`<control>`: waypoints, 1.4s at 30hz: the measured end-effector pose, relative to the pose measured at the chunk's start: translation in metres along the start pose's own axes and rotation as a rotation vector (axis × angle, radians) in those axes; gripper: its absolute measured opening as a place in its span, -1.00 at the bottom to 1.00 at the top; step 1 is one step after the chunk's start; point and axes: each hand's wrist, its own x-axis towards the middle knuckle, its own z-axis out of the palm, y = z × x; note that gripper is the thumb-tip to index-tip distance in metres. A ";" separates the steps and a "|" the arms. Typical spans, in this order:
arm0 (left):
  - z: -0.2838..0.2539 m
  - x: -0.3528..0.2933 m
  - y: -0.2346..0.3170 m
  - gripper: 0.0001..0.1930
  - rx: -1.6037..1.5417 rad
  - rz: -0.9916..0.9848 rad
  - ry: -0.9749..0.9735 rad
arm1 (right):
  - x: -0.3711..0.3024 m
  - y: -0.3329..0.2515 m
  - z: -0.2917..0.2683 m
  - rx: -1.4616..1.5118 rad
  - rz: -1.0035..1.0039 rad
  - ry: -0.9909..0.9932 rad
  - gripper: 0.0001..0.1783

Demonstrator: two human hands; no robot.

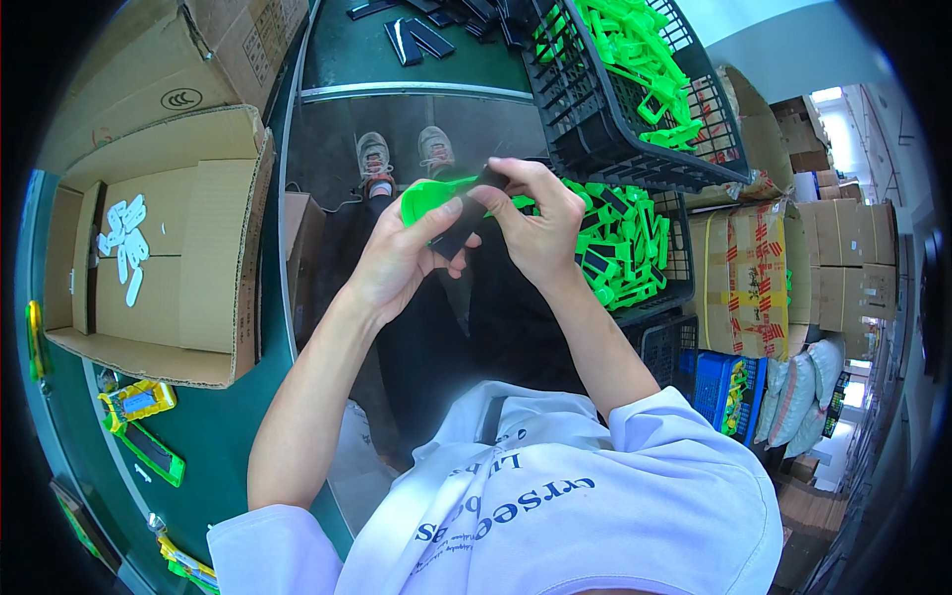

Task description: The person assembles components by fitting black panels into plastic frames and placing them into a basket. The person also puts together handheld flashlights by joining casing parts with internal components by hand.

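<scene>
Bright green plastic forms the curved piece [421, 201] gripped in the left hand [392, 253], over the person's legs, while the right hand [537, 220] pinches a black strip [458, 230] just beside it. Rightward stand black crates [587, 149] heaped with green parts [635, 59]; leftward, a cardboard box [218, 223] on the green surface [223, 431] holds white pieces [124, 238].

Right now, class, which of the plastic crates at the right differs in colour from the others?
The blue plastic crate, lowest of the crates in the picture; the other crates, such as the uppermost latticed crate, are black.
</scene>
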 end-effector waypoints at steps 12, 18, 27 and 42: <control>-0.009 0.002 -0.002 -0.69 0.005 -0.004 0.004 | 0.001 -0.013 -0.006 0.432 0.307 0.004 -0.67; -0.016 0.008 -0.013 -0.73 0.168 0.089 0.167 | 0.006 -0.019 -0.017 0.498 0.411 0.201 -0.67; -0.013 0.006 -0.009 -0.78 -0.057 0.053 0.079 | -0.007 -0.022 0.001 0.267 0.225 0.286 -0.74; -0.019 0.005 -0.015 -0.83 -0.055 0.041 0.066 | -0.005 -0.029 0.001 -0.104 0.036 0.212 -0.76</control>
